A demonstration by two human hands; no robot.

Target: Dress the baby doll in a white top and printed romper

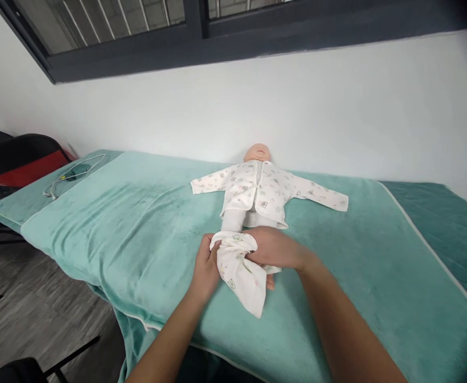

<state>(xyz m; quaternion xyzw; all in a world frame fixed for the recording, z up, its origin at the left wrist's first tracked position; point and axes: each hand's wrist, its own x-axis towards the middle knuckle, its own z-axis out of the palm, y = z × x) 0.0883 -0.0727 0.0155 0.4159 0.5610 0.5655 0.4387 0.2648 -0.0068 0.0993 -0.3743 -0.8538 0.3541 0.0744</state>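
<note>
A baby doll (257,152) lies on its back on a green-covered table, its head toward the wall. It wears a white printed jacket (241,186) with both sleeves spread out. White printed pants (241,276) are bunched around one of its legs, with the loose end hanging toward me. My left hand (207,266) grips the left edge of the pants' waistband. On the other side, my right hand (273,246) is closed on the pants, its fingertips hidden in the cloth. One bare doll foot (270,282) shows below my right hand.
The green blanket (138,229) has wrinkles at the left and hangs over the front edge. A white cord (76,170) lies at the table's far left end. Black chairs (30,154) stand at the left. Behind the table are a white wall (337,106) and a dark-framed window.
</note>
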